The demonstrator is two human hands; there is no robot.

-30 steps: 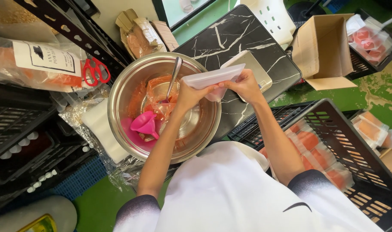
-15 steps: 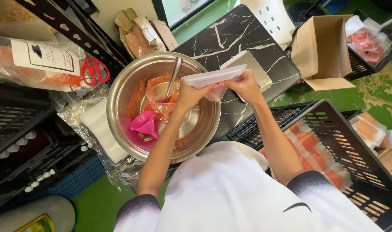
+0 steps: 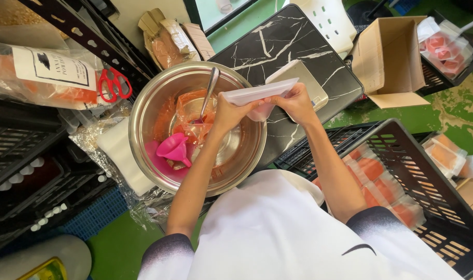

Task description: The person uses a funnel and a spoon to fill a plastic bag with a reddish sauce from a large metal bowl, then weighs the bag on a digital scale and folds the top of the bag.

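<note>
Both my hands hold one clear plastic pouch (image 3: 259,95) flat at its edges, over the right rim of a steel mixing bowl (image 3: 143,129). My left hand (image 3: 230,111) grips the pouch's left end, and my right hand (image 3: 294,102) grips its right end. Inside the bowl lie a pink funnel (image 3: 174,148), a metal spoon (image 3: 209,92) and a crumpled clear bag smeared with orange-red paste (image 3: 192,111).
A black marble-patterned table (image 3: 283,46) bears the bowl and a small white scale (image 3: 309,83). Red scissors (image 3: 113,84) and a labelled bag lie at left. A black crate (image 3: 402,171) of filled pouches stands right; an open cardboard box (image 3: 392,57) sits behind it.
</note>
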